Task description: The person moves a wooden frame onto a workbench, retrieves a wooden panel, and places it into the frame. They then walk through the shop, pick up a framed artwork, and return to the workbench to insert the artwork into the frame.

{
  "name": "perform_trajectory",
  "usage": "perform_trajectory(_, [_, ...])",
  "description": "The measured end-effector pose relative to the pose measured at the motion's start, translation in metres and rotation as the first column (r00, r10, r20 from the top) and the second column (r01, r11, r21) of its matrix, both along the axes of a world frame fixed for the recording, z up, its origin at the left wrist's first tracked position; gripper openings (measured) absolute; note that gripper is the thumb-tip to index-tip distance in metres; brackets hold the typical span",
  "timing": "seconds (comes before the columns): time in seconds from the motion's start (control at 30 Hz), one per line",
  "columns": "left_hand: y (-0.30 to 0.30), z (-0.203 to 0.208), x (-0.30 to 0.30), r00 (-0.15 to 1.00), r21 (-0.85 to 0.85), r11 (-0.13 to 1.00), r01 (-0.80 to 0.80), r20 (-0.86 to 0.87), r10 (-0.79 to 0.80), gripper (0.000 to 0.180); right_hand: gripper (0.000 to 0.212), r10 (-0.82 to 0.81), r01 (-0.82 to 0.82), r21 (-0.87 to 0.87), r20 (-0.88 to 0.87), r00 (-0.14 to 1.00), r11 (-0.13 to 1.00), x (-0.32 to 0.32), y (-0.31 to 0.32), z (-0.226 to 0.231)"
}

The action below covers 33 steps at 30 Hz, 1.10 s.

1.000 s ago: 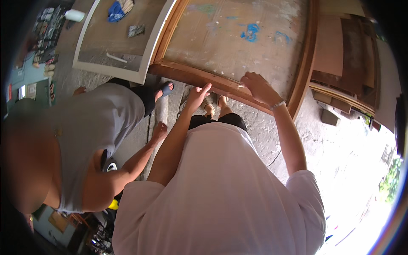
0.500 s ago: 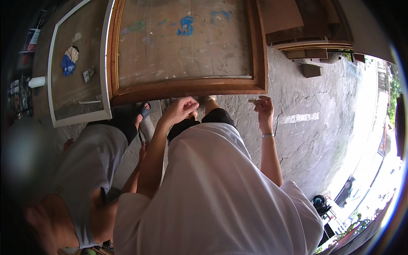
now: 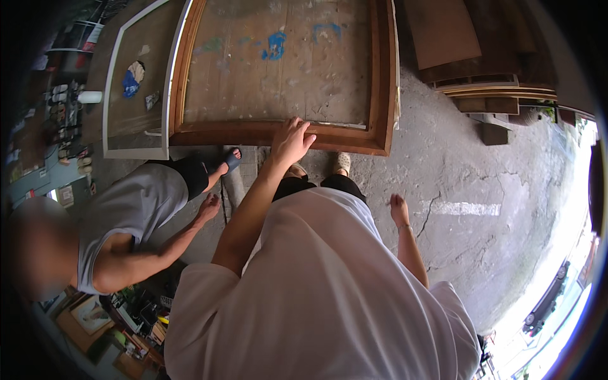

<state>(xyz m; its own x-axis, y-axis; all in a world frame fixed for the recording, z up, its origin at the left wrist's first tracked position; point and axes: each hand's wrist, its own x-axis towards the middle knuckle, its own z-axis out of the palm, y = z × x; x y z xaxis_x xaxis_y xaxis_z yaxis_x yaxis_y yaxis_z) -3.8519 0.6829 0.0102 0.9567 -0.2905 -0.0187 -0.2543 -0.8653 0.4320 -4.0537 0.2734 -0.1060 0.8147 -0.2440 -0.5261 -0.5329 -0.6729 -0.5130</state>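
Note:
My left hand [image 3: 293, 143] rests on the near rail of a brown wooden frame [image 3: 225, 135]. Its fingers lie spread over the wood, the thumb apart from them. Inside the frame is a dull brown panel [image 3: 253, 88] with blue paint smears. My right hand [image 3: 399, 210] hangs low at my right side, away from the frame. Its fingers are curled closed, and whatever they may hold is hidden.
At my left stands a person in a grey shirt [image 3: 142, 202]. A white frame [image 3: 136, 154] holding a blue and cream cloth [image 3: 132, 80] adjoins the brown one. Stacked boards [image 3: 494, 92] lie at far right. The concrete floor [image 3: 456, 247] is cracked.
My left hand has moved forward onto the wooden frame's near rail. My right hand has dropped toward my side; the small light-coloured piece in its fingers no longer shows. The person at left has shifted.

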Motion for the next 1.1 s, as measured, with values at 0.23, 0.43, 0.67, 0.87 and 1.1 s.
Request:
perform_trajectory(0.23, [-0.018, 0.005, 0.0, 0.987, -0.096, 0.983, -0.159, -0.015, 0.158, 0.031, 0.008, -0.335, 0.409, 0.203, -0.317, 0.887, 0.89, -0.071, -0.083, -0.032])
perform_trajectory(0.43, [0.017, -0.048, -0.04, 0.391, -0.485, 0.471, -0.736, 0.263, 0.882, 0.05, 0.005, -0.416, 0.46, 0.466, -0.202, 0.887, 0.756, 0.006, -0.093, -0.033])
perform_trajectory(0.67, [0.088, -0.097, -0.059, 0.095, -0.367, -0.509, -0.779, -0.871, 0.482, 0.071, 0.035, -0.063, 0.049, 0.092, 0.156, 0.986, 0.995, 0.081, -0.072, -0.015])
perform_trajectory(0.87, [0.073, -0.075, -0.04, 0.31, -0.446, -0.374, -0.813, -0.876, 0.369, 0.044, 0.04, -0.216, 0.227, -0.099, 0.11, 0.97, 0.969, 0.062, -0.058, -0.007])
perform_trajectory(1.1, [0.057, -0.064, -0.039, 0.268, -0.46, -0.374, -0.805, -0.846, 0.462, 0.041, 0.01, -0.466, 0.471, 0.044, -0.094, 0.88, 0.881, -0.026, -0.033, 0.008])
